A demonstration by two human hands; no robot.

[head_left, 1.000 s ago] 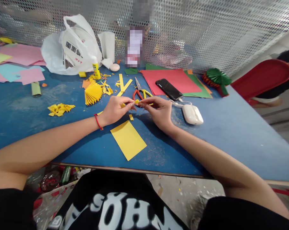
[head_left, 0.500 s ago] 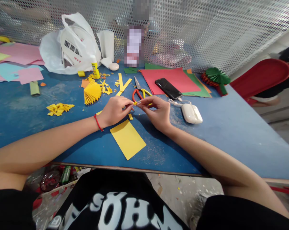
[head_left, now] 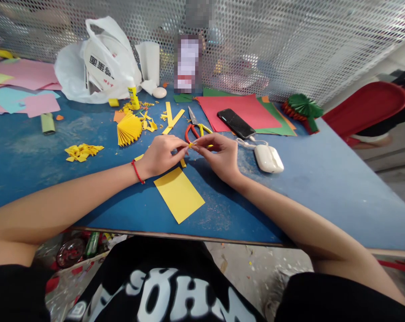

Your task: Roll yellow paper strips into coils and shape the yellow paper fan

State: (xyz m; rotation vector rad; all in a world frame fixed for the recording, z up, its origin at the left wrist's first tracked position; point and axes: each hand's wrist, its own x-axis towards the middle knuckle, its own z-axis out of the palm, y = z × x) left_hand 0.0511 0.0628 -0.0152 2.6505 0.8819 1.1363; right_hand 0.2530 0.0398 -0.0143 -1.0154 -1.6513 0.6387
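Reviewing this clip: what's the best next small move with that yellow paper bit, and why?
Probably crease the tiny yellow paper piece a little further, since the left hand and right hand both pinch it at the fingertips, while the red-and-yellow-handled scissors lie on the table, out of both hands.

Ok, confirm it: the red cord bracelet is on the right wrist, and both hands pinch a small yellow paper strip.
Wrong wrist: the red cord bracelet is on the left wrist, not the right, as the head view shows. The left hand and right hand do pinch the small yellow paper strip.
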